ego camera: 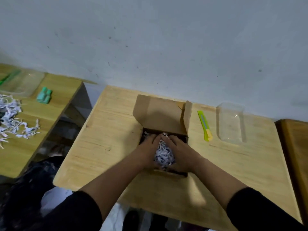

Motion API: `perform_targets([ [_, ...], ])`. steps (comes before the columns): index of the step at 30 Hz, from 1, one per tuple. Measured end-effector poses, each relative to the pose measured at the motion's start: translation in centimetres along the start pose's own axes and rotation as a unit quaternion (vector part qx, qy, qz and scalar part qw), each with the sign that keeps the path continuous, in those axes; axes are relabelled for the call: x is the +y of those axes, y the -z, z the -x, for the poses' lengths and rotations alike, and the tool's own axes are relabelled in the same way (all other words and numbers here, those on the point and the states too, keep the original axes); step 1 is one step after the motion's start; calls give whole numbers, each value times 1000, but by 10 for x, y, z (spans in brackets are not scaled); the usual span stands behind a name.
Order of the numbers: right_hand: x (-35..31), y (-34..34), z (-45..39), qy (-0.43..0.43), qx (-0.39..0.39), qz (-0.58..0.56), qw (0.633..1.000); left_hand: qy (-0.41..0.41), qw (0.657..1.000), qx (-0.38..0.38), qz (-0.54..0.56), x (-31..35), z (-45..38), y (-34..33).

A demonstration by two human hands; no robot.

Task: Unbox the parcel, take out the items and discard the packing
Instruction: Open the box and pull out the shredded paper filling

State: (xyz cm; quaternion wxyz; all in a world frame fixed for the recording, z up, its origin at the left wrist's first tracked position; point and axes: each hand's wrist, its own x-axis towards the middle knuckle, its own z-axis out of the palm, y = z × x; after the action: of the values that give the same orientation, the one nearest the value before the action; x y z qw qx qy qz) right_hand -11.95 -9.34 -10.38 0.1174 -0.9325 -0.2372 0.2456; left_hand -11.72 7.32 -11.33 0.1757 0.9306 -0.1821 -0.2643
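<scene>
Sleeves: black, covering both forearms up to well behind the wrists, lowest in view.
Left hand: inside the open box, palm turned inward, fingers curved around the left side of the paper wad; closed against it.
Right hand: mirror of the left, pressed to the right side of the same wad, fingertips almost meeting those of the other hand at the far end.
Shredded paper: white and bluish-purple crinkled strips bunched into a clump between the two palms, partly above the box rim; a few strips lie loose deeper in the box, beyond the fingertips.
Box: plain brown cardboard, dark inside, lid flap standing up just beyond the fingers, a narrower side flap upright past the right hand; near wall directly under the wrists. What else the box holds cannot be seen.
Bench: pale wood, carrying the box near its middle.
Utility knife: yellow-green body with a yellow end, lying flat to the right of the right hand, just beside the box.
Clear container: transparent plastic, rectangular, farther right of the knife.
Second bench: well to the left of the left hand, holding a heap of loose paper strips, a mint-green object and another clear tray.
</scene>
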Motion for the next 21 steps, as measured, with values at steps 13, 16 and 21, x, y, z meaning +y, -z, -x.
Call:
perform_targets([
  [13, 9, -23, -27, -47, 31, -43, 997, 26, 993, 20, -111, 14, -20, -8],
  [16, 11, -25, -30, -51, 51, -80, 994, 34, 995, 23, -90, 11, -22, -12],
  [21, 9, -17, -27, -64, 65, -94, 991, 15, 996, 36, -78, 10, -23, -11],
])
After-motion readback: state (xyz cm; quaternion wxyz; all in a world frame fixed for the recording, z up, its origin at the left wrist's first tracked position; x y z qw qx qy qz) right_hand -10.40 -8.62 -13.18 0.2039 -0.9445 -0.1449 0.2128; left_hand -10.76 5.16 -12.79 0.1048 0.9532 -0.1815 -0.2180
